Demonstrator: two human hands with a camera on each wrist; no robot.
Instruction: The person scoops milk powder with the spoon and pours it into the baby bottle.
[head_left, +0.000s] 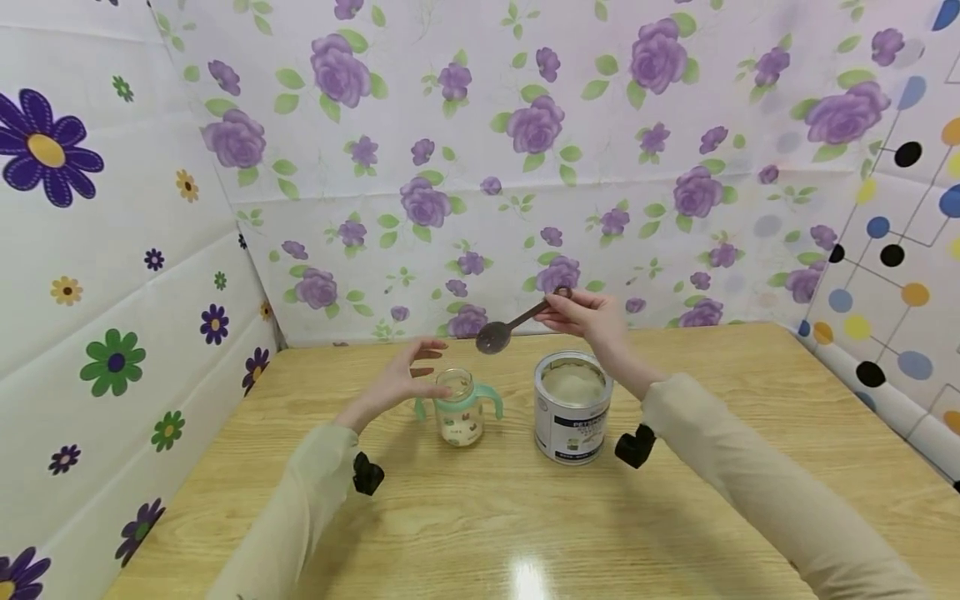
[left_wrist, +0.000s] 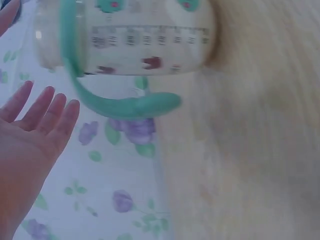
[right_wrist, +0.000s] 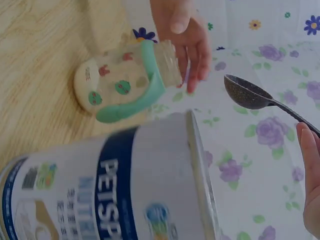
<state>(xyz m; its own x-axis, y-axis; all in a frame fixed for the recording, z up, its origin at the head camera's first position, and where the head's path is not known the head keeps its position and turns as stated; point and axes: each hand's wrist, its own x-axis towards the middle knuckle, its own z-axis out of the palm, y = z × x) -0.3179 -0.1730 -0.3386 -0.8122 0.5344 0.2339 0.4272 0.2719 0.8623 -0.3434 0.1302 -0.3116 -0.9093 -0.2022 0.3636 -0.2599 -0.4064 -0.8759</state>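
In the head view my right hand (head_left: 596, 325) pinches the end of a dark brown spoon (head_left: 492, 337), its bowl held out leftward in the air between bottle and can. My left hand (head_left: 397, 379) has its fingers spread beside the neck of a lidless baby bottle (head_left: 459, 425) with mint-green handles. Whether the thumb touches the rim I cannot tell. In the left wrist view those fingers (left_wrist: 50, 117) stand apart from the bottle. Just below the right hand is an open can (head_left: 572, 429) of pale powder (head_left: 573, 383). The right wrist view shows the spoon bowl (right_wrist: 247, 92) from the side.
Bottle and can stand upright on a wood-grain table (head_left: 450, 517), a small gap between them. A purple-flowered sheet (head_left: 480, 233) hangs behind the table's back edge. Patterned sheets also hang on the left (head_left: 180, 333) and right (head_left: 885, 250).
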